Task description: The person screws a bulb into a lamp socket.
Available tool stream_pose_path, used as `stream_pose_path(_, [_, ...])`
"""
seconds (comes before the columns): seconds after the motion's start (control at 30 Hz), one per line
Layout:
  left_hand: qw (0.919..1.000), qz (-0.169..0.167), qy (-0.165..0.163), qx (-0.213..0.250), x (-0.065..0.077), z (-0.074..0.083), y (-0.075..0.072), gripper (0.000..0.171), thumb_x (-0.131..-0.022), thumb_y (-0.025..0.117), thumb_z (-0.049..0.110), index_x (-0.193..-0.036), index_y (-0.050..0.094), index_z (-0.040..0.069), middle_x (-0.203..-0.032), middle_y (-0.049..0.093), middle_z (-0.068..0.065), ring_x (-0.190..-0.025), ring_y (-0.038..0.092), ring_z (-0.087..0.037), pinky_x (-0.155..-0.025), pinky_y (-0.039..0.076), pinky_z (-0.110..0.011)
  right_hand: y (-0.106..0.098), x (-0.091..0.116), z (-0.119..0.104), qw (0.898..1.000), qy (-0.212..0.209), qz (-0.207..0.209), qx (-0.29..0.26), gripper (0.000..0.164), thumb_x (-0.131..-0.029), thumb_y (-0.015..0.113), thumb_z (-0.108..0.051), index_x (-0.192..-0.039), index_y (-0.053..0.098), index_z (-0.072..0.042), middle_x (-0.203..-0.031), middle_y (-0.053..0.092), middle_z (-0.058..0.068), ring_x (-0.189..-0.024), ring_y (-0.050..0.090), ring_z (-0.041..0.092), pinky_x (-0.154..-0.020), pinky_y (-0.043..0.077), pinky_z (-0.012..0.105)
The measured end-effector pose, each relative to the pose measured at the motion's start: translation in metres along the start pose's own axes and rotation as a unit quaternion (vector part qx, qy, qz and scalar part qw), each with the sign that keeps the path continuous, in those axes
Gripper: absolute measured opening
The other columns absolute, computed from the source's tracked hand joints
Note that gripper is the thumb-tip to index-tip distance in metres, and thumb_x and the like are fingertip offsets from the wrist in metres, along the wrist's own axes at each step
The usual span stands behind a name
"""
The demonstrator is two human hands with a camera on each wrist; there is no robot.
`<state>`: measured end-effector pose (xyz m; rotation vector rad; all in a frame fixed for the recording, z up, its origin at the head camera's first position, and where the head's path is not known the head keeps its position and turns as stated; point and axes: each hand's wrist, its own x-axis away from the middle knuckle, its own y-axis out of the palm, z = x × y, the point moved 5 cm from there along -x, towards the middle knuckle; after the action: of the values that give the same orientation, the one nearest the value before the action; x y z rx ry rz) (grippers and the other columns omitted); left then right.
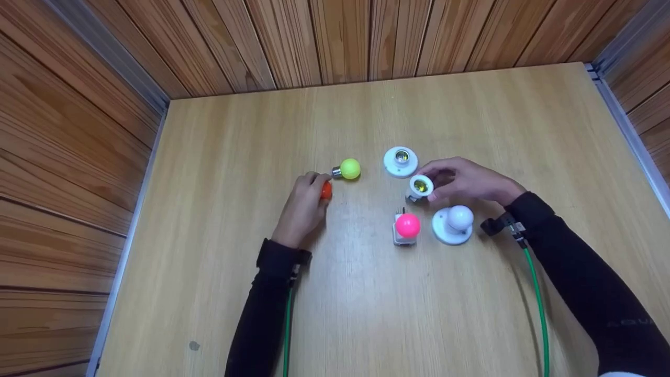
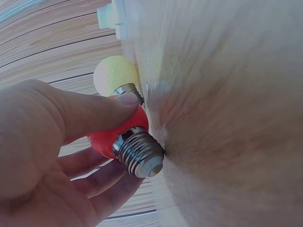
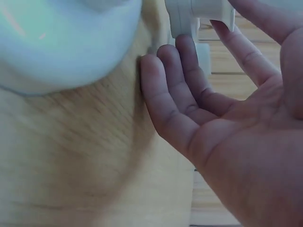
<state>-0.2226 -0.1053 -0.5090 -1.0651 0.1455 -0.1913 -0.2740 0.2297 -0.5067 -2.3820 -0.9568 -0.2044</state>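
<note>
My left hand point(image 1: 302, 212) grips a red light bulb point(image 2: 104, 142) between thumb and fingers. Its metal screw base point(image 2: 139, 153) points toward the wrist, low at the tabletop. Just beyond it lies a yellow-green bulb point(image 1: 350, 169) on its side. My right hand point(image 1: 460, 180) holds a white lamp socket point(image 1: 421, 185) by its sides, thumb and index finger around it, with the opening facing up. The right wrist view shows only part of this socket point(image 3: 210, 10) at the top; the other fingers are loosely bent below it.
A round white socket base point(image 1: 392, 166) stands behind the held socket. Nearer the person are a pink bulb point(image 1: 408, 225) in a white plug adapter point(image 1: 404, 241) and a white bulb point(image 1: 460, 217) on a round base point(image 1: 449, 236). Green cables point(image 1: 539, 298) trail from both wrists. Wooden walls point(image 1: 340, 42) border the table.
</note>
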Motion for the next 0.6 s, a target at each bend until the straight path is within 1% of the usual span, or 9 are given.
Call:
stream_pose_path(0.13, [0.9998, 0.008, 0.007, 0.015, 0.001, 0.001, -0.003, 0.046, -0.095, 0.074, 0.001, -0.140, 0.063, 0.003, -0.130, 0.066, -0.017, -0.118, 0.063, -0.032, -0.104, 0.060, -0.042, -0.012, 0.015, 0.005, 0.998, -0.003, 0.030, -0.052, 0.047, -0.096, 0.080, -0.014, -0.141, 0.066, -0.013, -0.130, 0.074, -0.005, -0.122, 0.068, 0.014, -0.100, 0.054, 0.018])
stream_pose_path(0.2, [0.9997, 0.008, 0.005, 0.023, 0.001, 0.003, -0.005, 0.047, -0.095, 0.075, 0.001, -0.140, 0.063, 0.004, -0.130, 0.066, -0.016, -0.117, 0.063, -0.031, -0.104, 0.059, -0.041, -0.018, 0.024, 0.004, 0.994, -0.020, 0.038, -0.096, 0.047, -0.097, 0.076, -0.009, -0.143, 0.064, -0.011, -0.130, 0.073, -0.008, -0.122, 0.068, 0.012, -0.101, 0.056, 0.020])
stream_pose_path(0.23, [0.9996, 0.007, 0.004, 0.027, 0.001, 0.004, -0.007, 0.048, -0.094, 0.076, 0.001, -0.140, 0.063, 0.005, -0.130, 0.066, -0.016, -0.117, 0.062, -0.030, -0.105, 0.059, -0.041, -0.021, 0.029, 0.003, 0.991, -0.034, 0.037, -0.126, 0.045, -0.099, 0.072, -0.005, -0.143, 0.063, -0.009, -0.131, 0.073, -0.008, -0.121, 0.069, 0.011, -0.101, 0.057, 0.022])
stream_pose_path(0.27, [0.9995, 0.007, 0.002, 0.032, 0.002, 0.005, -0.008, 0.048, -0.094, 0.076, 0.001, -0.140, 0.063, 0.005, -0.131, 0.065, -0.016, -0.118, 0.062, -0.030, -0.106, 0.059, -0.041, -0.023, 0.033, 0.001, 0.985, -0.050, 0.031, -0.163, 0.044, -0.100, 0.068, -0.001, -0.143, 0.062, -0.008, -0.133, 0.074, -0.006, -0.122, 0.070, 0.012, -0.103, 0.059, 0.023])
stream_pose_path(0.33, [0.9991, 0.005, -0.002, 0.041, 0.003, 0.008, -0.011, 0.049, -0.094, 0.076, 0.002, -0.142, 0.062, 0.006, -0.133, 0.065, -0.016, -0.120, 0.061, -0.030, -0.109, 0.059, -0.042, -0.025, 0.042, -0.003, 0.968, -0.090, 0.016, -0.233, 0.042, -0.101, 0.059, 0.007, -0.141, 0.061, -0.006, -0.137, 0.074, 0.000, -0.126, 0.071, 0.014, -0.104, 0.060, 0.027])
stream_pose_path(0.43, [0.9985, 0.010, -0.001, 0.054, 0.005, 0.012, -0.017, 0.050, -0.095, 0.076, 0.003, -0.143, 0.061, 0.007, -0.136, 0.064, -0.015, -0.122, 0.062, -0.030, -0.113, 0.058, -0.043, -0.026, 0.054, -0.012, 0.934, -0.157, -0.014, -0.319, 0.043, -0.102, 0.046, 0.015, -0.138, 0.060, -0.003, -0.143, 0.072, 0.012, -0.132, 0.071, 0.022, -0.108, 0.061, 0.031])
stream_pose_path(0.5, [0.9979, 0.016, 0.003, 0.063, 0.007, 0.015, -0.021, 0.049, -0.095, 0.075, 0.003, -0.143, 0.061, 0.007, -0.137, 0.065, -0.015, -0.123, 0.062, -0.030, -0.115, 0.057, -0.043, -0.025, 0.061, -0.017, 0.918, -0.193, -0.029, -0.346, 0.046, -0.101, 0.039, 0.017, -0.138, 0.059, -0.002, -0.145, 0.069, 0.018, -0.136, 0.069, 0.026, -0.111, 0.060, 0.033])
stream_pose_path(0.57, [0.9971, 0.025, 0.009, 0.071, 0.008, 0.017, -0.026, 0.049, -0.095, 0.075, 0.003, -0.142, 0.062, 0.007, -0.137, 0.065, -0.015, -0.123, 0.063, -0.030, -0.116, 0.057, -0.044, -0.022, 0.067, -0.020, 0.907, -0.216, -0.033, -0.359, 0.049, -0.100, 0.035, 0.018, -0.138, 0.058, -0.001, -0.147, 0.067, 0.021, -0.138, 0.068, 0.030, -0.113, 0.059, 0.036])
stream_pose_path(0.6, [0.9968, 0.029, 0.013, 0.073, 0.009, 0.019, -0.028, 0.049, -0.095, 0.075, 0.002, -0.142, 0.062, 0.007, -0.137, 0.066, -0.014, -0.123, 0.063, -0.030, -0.116, 0.056, -0.044, -0.021, 0.070, -0.022, 0.904, -0.223, -0.031, -0.363, 0.049, -0.100, 0.034, 0.018, -0.138, 0.057, -0.001, -0.148, 0.066, 0.023, -0.138, 0.068, 0.031, -0.114, 0.059, 0.037])
